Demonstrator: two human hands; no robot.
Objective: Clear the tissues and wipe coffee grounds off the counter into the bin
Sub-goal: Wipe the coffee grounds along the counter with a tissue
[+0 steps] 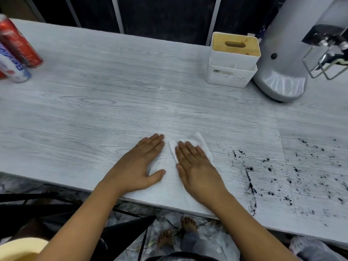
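Note:
A white tissue (196, 141) lies flat on the grey wood-grain counter (113, 110) near its front edge. My right hand (197, 170) presses flat on it with fingers extended, covering most of it. Just to the left, my left hand (139, 166) rests palm down on the counter and holds nothing. Black coffee grounds (250, 185) are scattered over the counter to the right of my right hand, with a dark streak closest to it. A rounded yellow rim, possibly the bin (20, 249), shows at the bottom left below the counter.
A white tissue box (233, 59) with a wooden lid stands at the back right, beside a silver coffee grinder (286, 63). A red can (18, 42) and a white and blue can (13, 66) stand at the far left. Bare feet and black chair parts show below the counter's edge.

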